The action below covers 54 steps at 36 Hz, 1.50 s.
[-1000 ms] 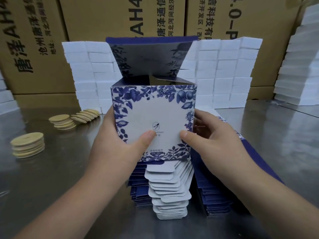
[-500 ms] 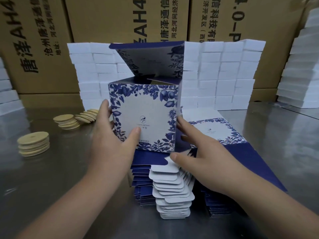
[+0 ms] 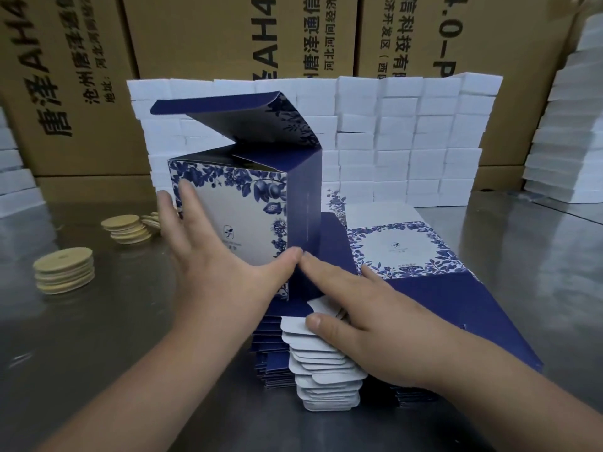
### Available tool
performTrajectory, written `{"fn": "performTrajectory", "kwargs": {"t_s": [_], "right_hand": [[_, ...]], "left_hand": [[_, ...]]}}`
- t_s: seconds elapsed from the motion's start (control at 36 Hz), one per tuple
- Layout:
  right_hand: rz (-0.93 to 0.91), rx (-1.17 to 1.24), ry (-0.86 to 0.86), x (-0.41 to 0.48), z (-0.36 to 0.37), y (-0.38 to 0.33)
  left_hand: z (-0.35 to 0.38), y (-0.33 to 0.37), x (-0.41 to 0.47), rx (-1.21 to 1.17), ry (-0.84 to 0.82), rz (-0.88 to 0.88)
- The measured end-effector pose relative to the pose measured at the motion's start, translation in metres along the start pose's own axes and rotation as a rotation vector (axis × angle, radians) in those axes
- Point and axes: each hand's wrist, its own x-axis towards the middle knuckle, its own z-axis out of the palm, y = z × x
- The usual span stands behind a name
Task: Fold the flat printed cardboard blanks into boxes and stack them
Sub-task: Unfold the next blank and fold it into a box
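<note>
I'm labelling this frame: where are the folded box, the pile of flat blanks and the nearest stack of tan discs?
folded box (image 3: 235, 216), head view, front printed face.
pile of flat blanks (image 3: 329, 370), head view, white tabs.
tan discs (image 3: 63, 270), head view, top disc.

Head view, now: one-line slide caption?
Left hand steadies an erected blue floral box, lid flap open, while the right hand rests on the stack of flat blanks.

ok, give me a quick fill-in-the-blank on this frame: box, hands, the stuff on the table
The folded blue-and-white floral cardboard box has its top lid ____.
The left hand presses flat on the box's ____ printed face.
The right hand rests on the stack of ____ cardboard blanks.
The round tan discs lie to the box's ____.

Missing words: open; front; flat; left
</note>
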Motion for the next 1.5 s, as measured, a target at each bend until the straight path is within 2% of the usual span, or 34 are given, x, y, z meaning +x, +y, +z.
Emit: {"fn": "performTrajectory", "kwargs": {"t_s": [0.11,0.25,0.39,0.64,0.72,0.86,0.92,0.97,1.08,1.31,1.39,1.5], "right_hand": [[0.022,-0.019,0.013,-0.001,0.001,0.0],[0.039,-0.017,0.002,-0.002,0.0,0.0],[0.041,-0.032,-0.01,-0.003,-0.001,-0.001],[0.043,-0.046,-0.014,-0.002,0.0,-0.002],[0.047,-0.046,-0.016,-0.002,-0.001,-0.003],[0.049,-0.046,-0.018,-0.003,-0.001,-0.004],[0.047,-0.05,-0.016,-0.003,-0.001,-0.004],[0.046,-0.051,-0.015,-0.003,-0.001,-0.005],[0.043,-0.045,-0.011,-0.004,-0.001,-0.006],[0.039,-0.051,-0.014,-0.003,-0.001,-0.005],[0.037,-0.057,-0.014,-0.003,-0.001,-0.005],[0.03,-0.064,-0.016,-0.003,-0.001,-0.005]], "left_hand": [[-0.004,-0.015,0.015,0.014,0.103,-0.033],[-0.008,-0.053,0.044,0.128,0.191,-0.181],[0.006,-0.089,0.046,0.259,0.105,-0.315],[0.023,-0.107,0.046,0.457,-0.007,-0.347],[0.023,-0.109,0.043,0.477,-0.211,-0.296],[0.027,-0.11,0.043,0.296,-0.511,-0.194],[0.029,-0.111,0.042,0.372,-0.607,-0.188],[0.032,-0.113,0.045,0.461,-0.558,-0.17],[0.036,-0.116,0.056,0.432,-0.411,-0.308],[0.054,-0.135,0.08,0.617,-0.436,-0.305],[0.062,-0.141,0.086,0.714,-0.453,-0.225],[0.071,-0.145,0.092,0.722,-0.521,-0.156]]}}
